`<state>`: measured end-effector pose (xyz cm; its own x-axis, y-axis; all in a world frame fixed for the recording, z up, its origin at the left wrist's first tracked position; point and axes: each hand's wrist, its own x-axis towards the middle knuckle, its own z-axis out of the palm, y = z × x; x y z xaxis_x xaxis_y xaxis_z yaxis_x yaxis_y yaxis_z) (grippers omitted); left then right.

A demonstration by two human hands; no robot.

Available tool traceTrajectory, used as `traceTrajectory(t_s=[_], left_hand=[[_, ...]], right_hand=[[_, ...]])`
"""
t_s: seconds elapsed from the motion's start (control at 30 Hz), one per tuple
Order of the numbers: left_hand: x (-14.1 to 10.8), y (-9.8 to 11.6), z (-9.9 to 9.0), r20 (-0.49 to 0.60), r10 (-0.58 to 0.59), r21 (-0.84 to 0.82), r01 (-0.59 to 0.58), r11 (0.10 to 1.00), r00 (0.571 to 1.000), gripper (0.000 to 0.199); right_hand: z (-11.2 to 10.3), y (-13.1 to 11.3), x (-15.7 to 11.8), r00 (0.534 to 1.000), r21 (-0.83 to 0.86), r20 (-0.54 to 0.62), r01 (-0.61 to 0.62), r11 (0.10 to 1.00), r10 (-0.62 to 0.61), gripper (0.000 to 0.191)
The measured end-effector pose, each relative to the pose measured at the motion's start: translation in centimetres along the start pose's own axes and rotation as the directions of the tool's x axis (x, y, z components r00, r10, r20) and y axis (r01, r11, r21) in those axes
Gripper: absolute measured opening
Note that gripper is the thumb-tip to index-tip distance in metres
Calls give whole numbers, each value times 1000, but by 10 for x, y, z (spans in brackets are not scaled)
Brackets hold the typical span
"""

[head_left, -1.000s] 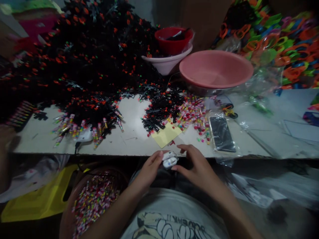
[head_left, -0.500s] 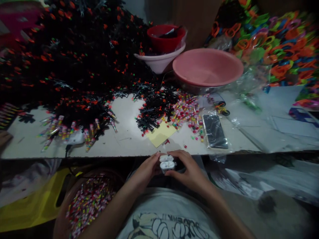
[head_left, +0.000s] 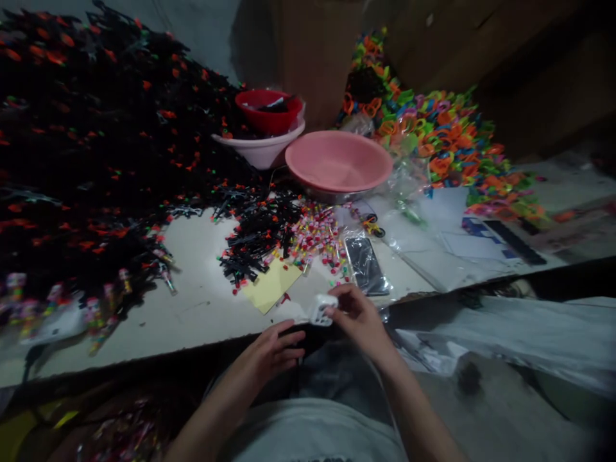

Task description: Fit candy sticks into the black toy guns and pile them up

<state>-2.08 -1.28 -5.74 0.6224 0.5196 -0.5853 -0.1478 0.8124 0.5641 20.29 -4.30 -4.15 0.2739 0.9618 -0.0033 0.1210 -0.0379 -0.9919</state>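
Observation:
My right hand [head_left: 359,317] grips a small white case [head_left: 321,309] between thumb and fingers, above the table's front edge. My left hand [head_left: 276,346] is just left of the case, its fingers apart and nothing seen in them. Beyond the hands, a yellow paper [head_left: 270,285] lies on the white table [head_left: 192,301], beside a heap of small black pieces [head_left: 255,234] and a pile of pink and white pieces [head_left: 317,234]. A phone-like dark slab in clear plastic [head_left: 366,264] lies to the right.
A pink basin [head_left: 339,162] stands behind the piles, with a red bowl [head_left: 269,119] in a pale basin [head_left: 264,151] to its left. A huge black heap [head_left: 96,147] fills the left; colourful plastic pieces [head_left: 447,135] are heaped at the back right.
The view has turned to the right. My left hand has come away from the case and its fingers have spread. My right hand has raised and tilted the case towards the table edge.

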Motion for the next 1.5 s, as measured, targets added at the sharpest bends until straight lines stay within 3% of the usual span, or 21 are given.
traceTrajectory(t_s=[0.1,0.2,0.3,0.4,0.53,0.63,0.7,0.73,0.83,0.87,0.9,0.93,1.07,1.13,1.23,1.4,1.5], left_hand=[[3,-3,-4,0,3,118,-3,993,1000,53],[1,-2,-2,-4,-9,205,9,979,1000,56],[-1,1,1,-6,2,242,0,970,1000,57],[-4,5,-1,-16,53,271,-46,962,998,56],[-6,11,-11,-98,174,326,-134,936,980,51],[-10,20,-23,-189,308,443,-198,874,932,49],[-12,31,-32,-221,482,621,-259,740,848,44],[-12,39,-37,-204,595,732,-283,619,777,41],[-4,65,-51,-4,861,966,-220,134,509,33],[1,75,-55,81,889,986,-168,-4,451,32],[6,84,-59,151,893,987,-121,-109,424,34],[12,92,-62,199,882,980,-79,-183,426,36],[32,113,-71,272,789,940,23,-341,551,49],[37,116,-74,273,765,930,45,-366,584,52],[37,118,-77,288,759,929,23,-370,583,49],[22,115,-74,318,799,935,-29,-354,511,41],[16,109,-66,308,831,943,-31,-333,463,35]], right_hand=[[-38,7,33,973,-4,-233,0,1000,-1,41],[-73,15,71,929,-158,-366,-2,987,-57,51],[-94,23,102,926,-268,-369,-21,963,-82,55],[-101,29,120,937,-377,-336,-35,926,-101,47],[-101,29,123,939,-517,-300,-14,856,-166,32],[-91,22,110,920,-641,-242,86,762,-308,29],[-72,17,96,912,-730,-110,195,655,-394,27],[-59,14,89,915,-757,-17,252,603,-403,27],[-14,11,72,927,-770,228,358,528,-297,29],[0,11,69,929,-789,266,362,496,-256,30],[12,11,68,934,-817,280,353,456,-222,30],[22,11,67,941,-847,277,335,413,-195,29],[37,14,72,963,-906,229,265,329,-145,25],[35,17,75,965,-902,221,257,347,-139,21],[29,22,75,967,-849,190,250,465,-172,20],[33,16,54,968,-493,88,247,834,-234,22],[50,0,32,968,-276,159,231,933,-192,16]])
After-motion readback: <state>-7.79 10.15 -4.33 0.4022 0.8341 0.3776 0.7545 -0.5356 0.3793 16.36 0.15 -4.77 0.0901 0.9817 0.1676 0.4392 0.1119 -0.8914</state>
